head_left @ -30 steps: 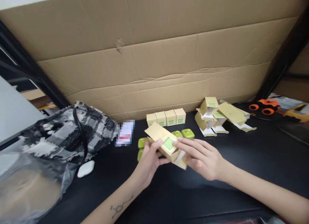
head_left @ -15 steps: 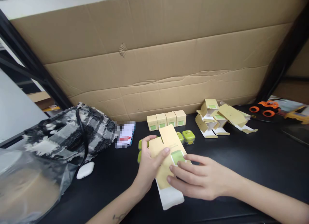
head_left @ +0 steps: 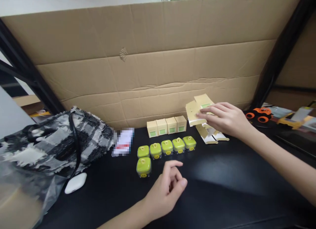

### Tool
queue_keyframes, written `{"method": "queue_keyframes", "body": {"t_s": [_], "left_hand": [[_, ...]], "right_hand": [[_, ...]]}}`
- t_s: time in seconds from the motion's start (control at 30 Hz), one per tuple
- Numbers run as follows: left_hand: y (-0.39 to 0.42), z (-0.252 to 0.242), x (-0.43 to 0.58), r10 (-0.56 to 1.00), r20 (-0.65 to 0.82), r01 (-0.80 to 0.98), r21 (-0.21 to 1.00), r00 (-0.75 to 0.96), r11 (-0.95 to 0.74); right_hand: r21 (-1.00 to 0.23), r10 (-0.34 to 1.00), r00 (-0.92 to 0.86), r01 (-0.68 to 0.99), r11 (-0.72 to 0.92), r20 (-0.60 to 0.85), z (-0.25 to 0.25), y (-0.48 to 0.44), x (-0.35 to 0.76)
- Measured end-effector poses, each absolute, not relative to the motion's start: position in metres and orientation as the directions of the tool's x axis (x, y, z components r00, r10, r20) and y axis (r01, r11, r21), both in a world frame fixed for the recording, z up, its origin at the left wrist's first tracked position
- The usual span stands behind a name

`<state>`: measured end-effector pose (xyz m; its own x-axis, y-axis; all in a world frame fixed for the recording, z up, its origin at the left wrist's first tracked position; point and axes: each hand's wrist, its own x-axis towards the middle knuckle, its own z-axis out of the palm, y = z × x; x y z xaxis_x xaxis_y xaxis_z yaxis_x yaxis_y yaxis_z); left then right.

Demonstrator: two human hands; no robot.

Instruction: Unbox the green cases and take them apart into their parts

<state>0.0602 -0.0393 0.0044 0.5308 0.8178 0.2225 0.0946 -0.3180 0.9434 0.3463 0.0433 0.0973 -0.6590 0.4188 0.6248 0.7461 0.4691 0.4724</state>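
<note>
My right hand (head_left: 223, 118) grips an unfolded yellow cardboard box (head_left: 194, 111) with a green print, over the pile at the back right. The palm side of that hand is hidden. Nothing is in my left hand (head_left: 170, 188); its fingers are loosely curled, with thumb and index finger apart, above the black table. Beyond it stand several small clear containers with green lids (head_left: 167, 146), most in a row and one in front at the left end. Behind them is a row of small closed yellow boxes (head_left: 162, 127).
Opened boxes with white flaps (head_left: 209, 137) lie beneath my right hand. To the left are a black-and-white bag (head_left: 92, 137), a phone (head_left: 123, 141), a white earbud case (head_left: 76, 183) and a clear plastic bag (head_left: 27, 192). An orange toy car (head_left: 260, 115) stands at right. A cardboard wall (head_left: 158, 64) closes the back.
My left hand has let go of the flattened box and drawn down. My right hand has carried the box away to the pile at the back right, uncovering the green-lidded containers.
</note>
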Motion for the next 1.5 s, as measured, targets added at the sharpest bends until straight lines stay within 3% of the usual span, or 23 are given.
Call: {"method": "queue_keyframes", "body": {"t_s": [0.13,0.33,0.5,0.7,0.9,1.03,1.27,1.4,1.5], "left_hand": [[-0.04,0.001,0.058,0.754,0.208,0.201,0.889,0.623,-0.412],[-0.039,0.003,0.059,0.764,0.169,0.265,0.873,0.623,-0.409],[-0.037,0.004,0.059,0.774,0.144,0.326,0.849,0.616,-0.417],[-0.035,0.006,0.059,0.764,0.108,0.374,0.823,0.637,-0.428],[-0.037,0.004,0.058,0.733,0.15,0.344,0.809,0.664,-0.477],[-0.039,0.005,0.057,0.715,0.2,0.325,0.787,0.67,-0.525],[-0.041,0.006,0.057,0.729,0.47,0.378,0.639,0.498,-0.67],[-0.039,0.001,0.056,0.755,0.548,0.379,0.654,0.36,-0.655],[-0.035,-0.002,0.055,0.793,0.512,0.391,0.69,0.331,-0.609]], "right_hand": [[0.497,0.566,-0.724,0.686,0.531,0.395,0.086,0.081,0.357],[0.445,0.653,-0.719,0.679,0.584,0.238,0.063,0.099,0.35],[0.33,0.738,-0.664,0.727,0.602,0.117,0.075,0.092,0.348],[0.195,0.827,-0.552,0.827,0.527,0.108,0.103,0.115,0.318],[0.024,0.833,-0.553,0.833,0.552,0.031,0.101,0.154,0.283],[-0.064,0.84,-0.532,0.839,0.54,0.103,0.095,0.155,0.285],[-0.241,0.772,-0.415,0.784,0.572,0.48,0.118,0.091,0.307],[-0.405,0.74,-0.501,0.624,0.668,0.448,0.11,0.029,0.296],[-0.524,0.738,-0.553,0.528,0.669,0.386,0.088,-0.004,0.281]]}}
